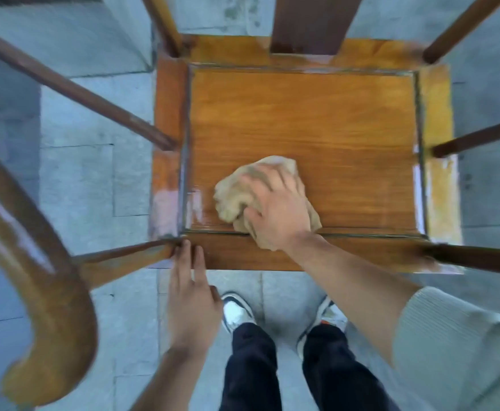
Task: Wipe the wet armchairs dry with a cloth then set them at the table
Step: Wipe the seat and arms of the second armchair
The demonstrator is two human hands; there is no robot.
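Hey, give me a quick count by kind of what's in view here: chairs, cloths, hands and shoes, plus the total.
Armchair: 1
Cloth: 1
Hands: 2, left hand and right hand
Shoes: 2, left shoe and right shoe
Total: 6

The place looks like an outdoor paved yard or terrace. Grey stone slabs [76,179] with visible joints lie all around and beneath the wooden armchair [302,120]. Just in front of the armchair the same paving carries the person's sneakers [238,314]. Pale wet patches shine along the armchair's seat frame.
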